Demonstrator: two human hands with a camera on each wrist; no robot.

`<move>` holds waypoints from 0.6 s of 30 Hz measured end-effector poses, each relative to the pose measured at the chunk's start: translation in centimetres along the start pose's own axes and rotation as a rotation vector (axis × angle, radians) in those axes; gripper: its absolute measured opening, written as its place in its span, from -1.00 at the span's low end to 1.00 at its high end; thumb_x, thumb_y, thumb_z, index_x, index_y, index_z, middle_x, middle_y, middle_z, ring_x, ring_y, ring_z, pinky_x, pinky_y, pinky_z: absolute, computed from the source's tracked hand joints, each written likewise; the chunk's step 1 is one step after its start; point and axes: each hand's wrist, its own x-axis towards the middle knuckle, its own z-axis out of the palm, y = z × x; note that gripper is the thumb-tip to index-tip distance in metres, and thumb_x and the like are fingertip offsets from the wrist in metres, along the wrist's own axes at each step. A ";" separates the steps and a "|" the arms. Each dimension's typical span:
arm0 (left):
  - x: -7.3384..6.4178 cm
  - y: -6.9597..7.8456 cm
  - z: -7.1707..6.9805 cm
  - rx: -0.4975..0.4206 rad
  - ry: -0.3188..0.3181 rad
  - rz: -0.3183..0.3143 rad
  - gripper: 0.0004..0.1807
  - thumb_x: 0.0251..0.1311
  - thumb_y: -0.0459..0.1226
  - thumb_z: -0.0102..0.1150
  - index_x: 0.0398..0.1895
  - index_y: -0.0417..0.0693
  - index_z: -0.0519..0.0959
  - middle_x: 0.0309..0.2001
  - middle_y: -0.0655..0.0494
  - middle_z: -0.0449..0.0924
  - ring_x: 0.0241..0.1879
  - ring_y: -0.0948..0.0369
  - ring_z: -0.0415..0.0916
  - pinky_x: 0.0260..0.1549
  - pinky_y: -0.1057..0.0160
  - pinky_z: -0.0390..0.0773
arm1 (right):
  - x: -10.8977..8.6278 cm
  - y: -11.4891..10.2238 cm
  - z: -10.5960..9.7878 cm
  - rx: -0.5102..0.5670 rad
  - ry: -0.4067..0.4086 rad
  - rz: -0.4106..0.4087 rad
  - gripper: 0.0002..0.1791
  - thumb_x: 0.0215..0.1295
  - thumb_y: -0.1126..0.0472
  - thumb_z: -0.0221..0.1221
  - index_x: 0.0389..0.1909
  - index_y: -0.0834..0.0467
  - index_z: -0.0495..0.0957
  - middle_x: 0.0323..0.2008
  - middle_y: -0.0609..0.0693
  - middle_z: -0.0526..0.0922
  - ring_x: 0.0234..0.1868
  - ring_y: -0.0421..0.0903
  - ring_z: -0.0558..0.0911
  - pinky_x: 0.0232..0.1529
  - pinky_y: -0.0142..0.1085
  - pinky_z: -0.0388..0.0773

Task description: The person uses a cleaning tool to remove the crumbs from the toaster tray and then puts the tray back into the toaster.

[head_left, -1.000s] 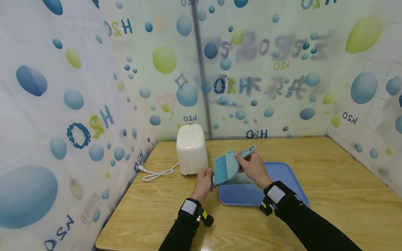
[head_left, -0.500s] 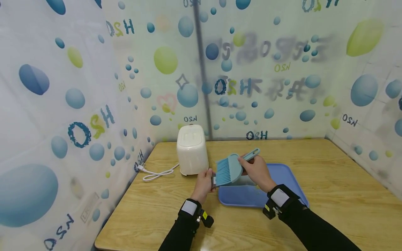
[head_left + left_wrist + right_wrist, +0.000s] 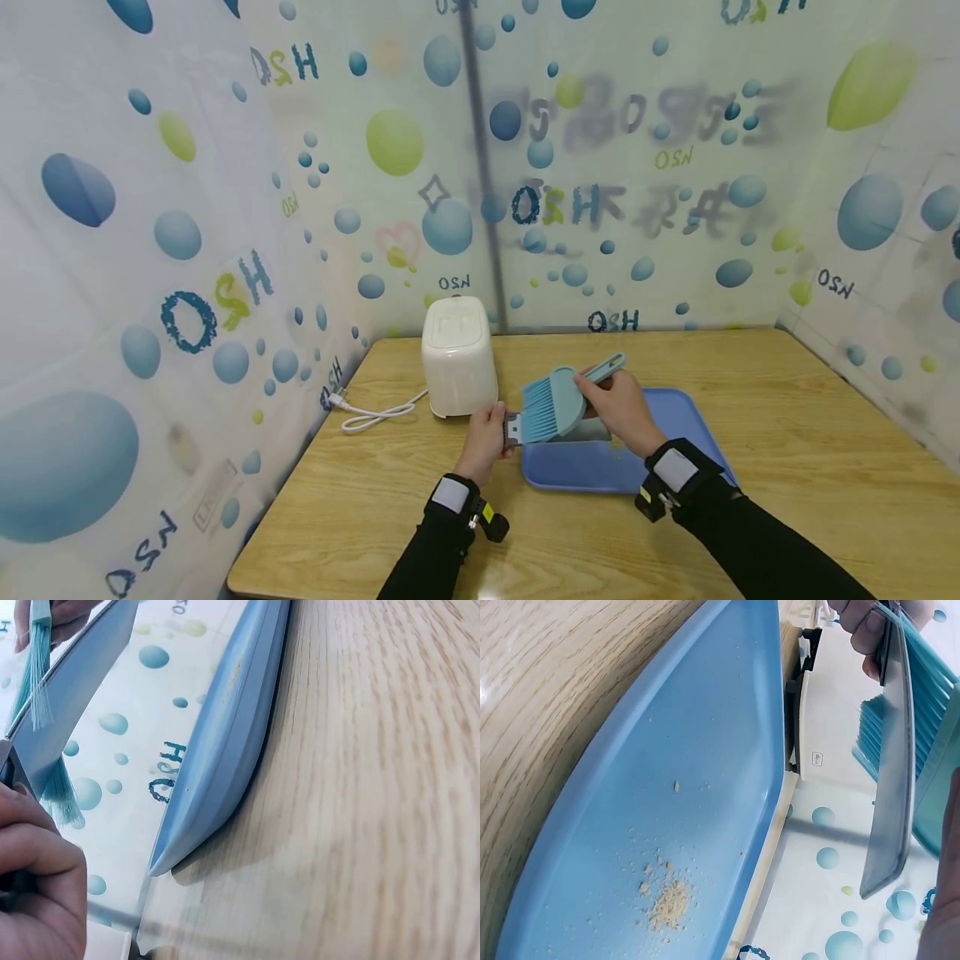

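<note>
My left hand (image 3: 486, 435) grips the dark end of a thin grey metal crumb tray (image 3: 596, 429), which is held tilted above the blue tray (image 3: 585, 475). A light teal brush (image 3: 564, 400) is pinched by its handle in my right hand (image 3: 621, 410). Its bristles lie over the crumb tray, hiding much of it in the head view. In the left wrist view, bristles (image 3: 60, 796) show past both edges of the plate. Pale crumbs (image 3: 670, 904) lie in a small heap on the blue tray, with finer specks around them.
A white toaster (image 3: 459, 358) stands behind my left hand, its white cord (image 3: 382, 415) coiled to the left on the wooden table (image 3: 360, 508). Patterned curtains (image 3: 637, 275) enclose the back and both sides.
The brush and my right hand have shifted slightly right along the crumb tray. More of the tray's end by my left hand shows now; that hand has stayed nearly still.
</note>
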 end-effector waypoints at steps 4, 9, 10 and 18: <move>0.0 0.1 -0.1 -0.001 -0.002 -0.004 -0.57 0.66 -0.14 -0.24 0.04 -0.37 0.49 -0.39 0.01 0.46 -0.62 0.26 0.35 -0.72 0.43 0.41 | -0.1 0.1 -0.3 -0.002 0.000 0.009 -0.57 0.56 0.08 0.12 0.18 0.36 0.48 -0.04 0.34 0.66 -0.24 -0.01 0.76 -0.27 -0.20 0.73; 0.0 0.2 -0.1 -0.008 0.003 -0.006 -0.59 0.65 -0.15 -0.22 -0.02 -0.33 0.52 -0.40 0.02 0.47 -0.63 0.27 0.36 -0.73 0.43 0.40 | -0.1 0.2 -0.8 -0.008 0.005 0.013 -0.55 0.56 0.06 0.12 0.19 0.36 0.48 -0.05 0.33 0.68 -0.26 -0.04 0.76 -0.23 -0.11 0.73; 0.0 0.2 -0.1 -0.008 0.004 -0.005 -0.59 0.65 -0.14 -0.22 -0.03 -0.32 0.52 -0.41 0.02 0.47 -0.63 0.27 0.36 -0.73 0.43 0.40 | -0.1 0.3 -0.9 -0.011 0.008 0.013 -0.55 0.56 0.05 0.12 0.19 0.36 0.48 -0.06 0.32 0.68 -0.26 -0.05 0.76 -0.23 -0.10 0.73; -0.1 0.3 -0.1 -0.008 0.003 0.000 -0.58 0.65 -0.13 -0.20 0.00 -0.35 0.51 -0.41 0.01 0.46 -0.63 0.27 0.36 -0.73 0.44 0.40 | -0.2 0.5 -1.5 -0.009 0.020 0.012 -0.52 0.54 0.02 0.14 0.18 0.36 0.47 -0.06 0.33 0.68 -0.26 -0.06 0.76 -0.21 -0.06 0.73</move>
